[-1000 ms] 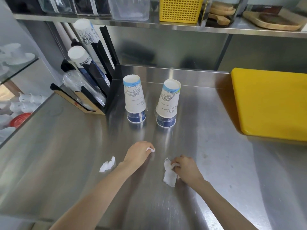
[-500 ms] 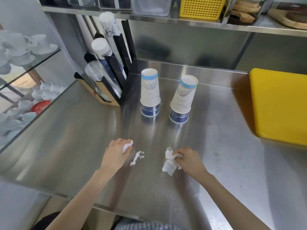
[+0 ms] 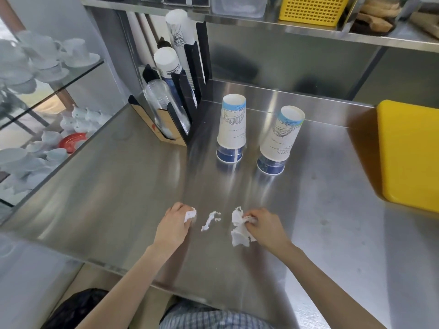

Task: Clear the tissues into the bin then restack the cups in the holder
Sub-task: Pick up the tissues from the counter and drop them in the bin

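My left hand rests on the steel counter, closed around a small white tissue wad. My right hand pinches a larger crumpled tissue. Between the two hands a thin twisted tissue scrap lies loose on the counter. Two upside-down paper cup stacks stand further back, one on the left and one on the right, each over a blue cup. The black cup holder at the back left carries rows of paper and clear cups. A black bin bag shows below the counter edge.
A yellow tray lies at the right of the counter. Glass shelves with white cups and saucers stand to the left. The overhead steel shelf holds a yellow basket and wooden boards.
The view has tilted down and left, bringing the bin bag into sight. My left hand moved left with its tissue wad; the thin scrap now lies between my hands. The right hand stays on its tissue.
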The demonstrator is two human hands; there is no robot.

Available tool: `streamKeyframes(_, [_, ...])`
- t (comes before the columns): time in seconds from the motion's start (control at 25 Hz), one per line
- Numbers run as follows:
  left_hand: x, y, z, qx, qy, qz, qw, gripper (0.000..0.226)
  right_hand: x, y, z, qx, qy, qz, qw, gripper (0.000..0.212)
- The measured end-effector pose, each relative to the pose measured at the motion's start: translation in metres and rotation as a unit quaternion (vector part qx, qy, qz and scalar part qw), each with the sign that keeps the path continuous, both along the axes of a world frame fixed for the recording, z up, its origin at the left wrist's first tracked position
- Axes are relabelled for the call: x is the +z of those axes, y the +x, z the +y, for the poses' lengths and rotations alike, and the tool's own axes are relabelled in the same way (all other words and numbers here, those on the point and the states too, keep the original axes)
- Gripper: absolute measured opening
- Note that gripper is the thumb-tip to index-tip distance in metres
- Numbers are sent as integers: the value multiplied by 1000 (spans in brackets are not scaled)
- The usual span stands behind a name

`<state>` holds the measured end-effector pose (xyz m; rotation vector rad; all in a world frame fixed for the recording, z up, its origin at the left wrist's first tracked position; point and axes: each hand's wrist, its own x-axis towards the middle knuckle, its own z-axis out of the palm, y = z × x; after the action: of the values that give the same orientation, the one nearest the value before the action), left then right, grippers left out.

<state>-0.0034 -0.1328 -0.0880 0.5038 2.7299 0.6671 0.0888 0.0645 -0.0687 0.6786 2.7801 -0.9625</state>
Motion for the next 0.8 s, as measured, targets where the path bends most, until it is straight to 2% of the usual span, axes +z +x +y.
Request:
streamKeyframes(0.4, [16, -4, -23, 10, 72, -6, 997, 27, 7, -35, -48, 41, -9, -7, 999, 26])
streamKeyframes(0.6, [17, -4, -37, 1, 77, -18, 997, 28, 0, -51, -78, 89, 83, -102, 987, 39])
streamKeyframes(0.68, [18, -5, -44, -1, 76, -21, 997, 28, -3, -55, -86, 86, 108, -110, 984, 38])
streamKeyframes(0.8, [17, -5, -52, 8, 81, -24, 996, 28, -7, -57, -88, 66, 89, -96, 989, 31])
